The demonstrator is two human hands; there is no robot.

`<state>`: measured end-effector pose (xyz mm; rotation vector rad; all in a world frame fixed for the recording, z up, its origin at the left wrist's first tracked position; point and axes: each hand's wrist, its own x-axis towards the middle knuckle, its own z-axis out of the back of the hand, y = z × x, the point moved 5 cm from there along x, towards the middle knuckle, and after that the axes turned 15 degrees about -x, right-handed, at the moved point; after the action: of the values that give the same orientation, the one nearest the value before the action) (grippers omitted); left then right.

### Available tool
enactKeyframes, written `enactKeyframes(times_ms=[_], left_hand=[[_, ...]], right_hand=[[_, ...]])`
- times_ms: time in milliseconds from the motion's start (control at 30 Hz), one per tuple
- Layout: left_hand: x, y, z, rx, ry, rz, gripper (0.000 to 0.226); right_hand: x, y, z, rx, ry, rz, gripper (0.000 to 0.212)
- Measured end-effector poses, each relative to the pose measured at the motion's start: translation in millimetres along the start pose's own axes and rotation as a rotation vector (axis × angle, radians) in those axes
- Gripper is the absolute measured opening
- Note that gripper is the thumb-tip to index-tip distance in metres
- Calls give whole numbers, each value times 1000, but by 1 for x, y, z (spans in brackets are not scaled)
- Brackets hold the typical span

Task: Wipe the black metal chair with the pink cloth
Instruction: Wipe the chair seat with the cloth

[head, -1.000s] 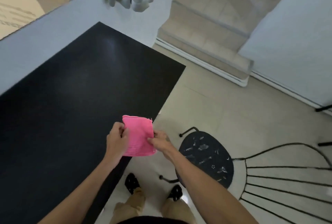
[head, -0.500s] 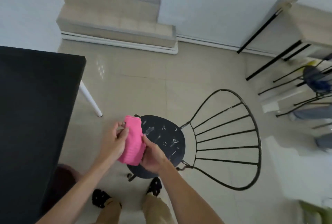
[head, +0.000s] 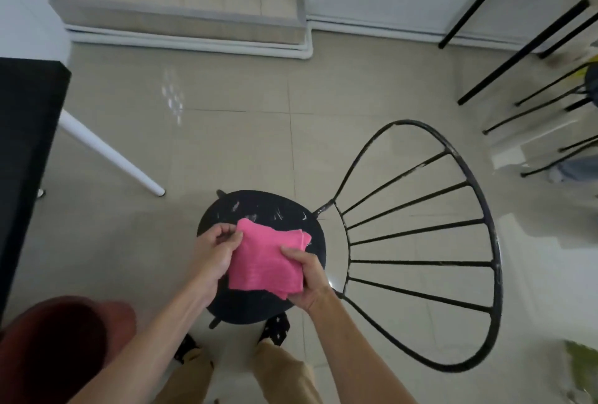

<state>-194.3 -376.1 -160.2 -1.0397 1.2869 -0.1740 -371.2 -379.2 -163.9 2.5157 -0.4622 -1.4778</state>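
The black metal chair stands on the tiled floor right below me. Its round seat (head: pixel 259 209) carries pale smudges, and its fan-shaped wire back (head: pixel 420 235) spreads to the right. Over the seat I hold the folded pink cloth (head: pixel 267 261) in both hands. My left hand (head: pixel 215 251) pinches its upper left edge. My right hand (head: pixel 309 277) grips its right lower corner. I cannot tell whether the cloth touches the seat.
A black table (head: pixel 26 144) with a white leg (head: pixel 110 151) stands at the left. A tiled step (head: pixel 181 18) runs along the far wall. More black wire furniture (head: pixel 543 86) fills the right. A dark red round object (head: pixel 58 348) sits at lower left.
The view has swung from the black table to the chair. Both hands have carried the pink cloth over the seat, and the cloth is spread wider than half a second ago.
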Motion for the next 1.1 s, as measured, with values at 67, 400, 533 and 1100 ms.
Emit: enactKeyframes(times_ms=[67, 400, 533, 1100], left_hand=[[13, 16, 5, 12, -7, 35, 12], [114, 50, 76, 167, -213, -77, 15], [152, 71, 100, 336, -321, -208, 16], [227, 123, 122, 88, -262, -368, 18]], right_hand=[[14, 3, 12, -60, -66, 4, 87], [85, 45, 66, -386, -537, 231, 42], [106, 65, 80, -699, -812, 332, 17], [281, 41, 13, -1802, -987, 848, 51]])
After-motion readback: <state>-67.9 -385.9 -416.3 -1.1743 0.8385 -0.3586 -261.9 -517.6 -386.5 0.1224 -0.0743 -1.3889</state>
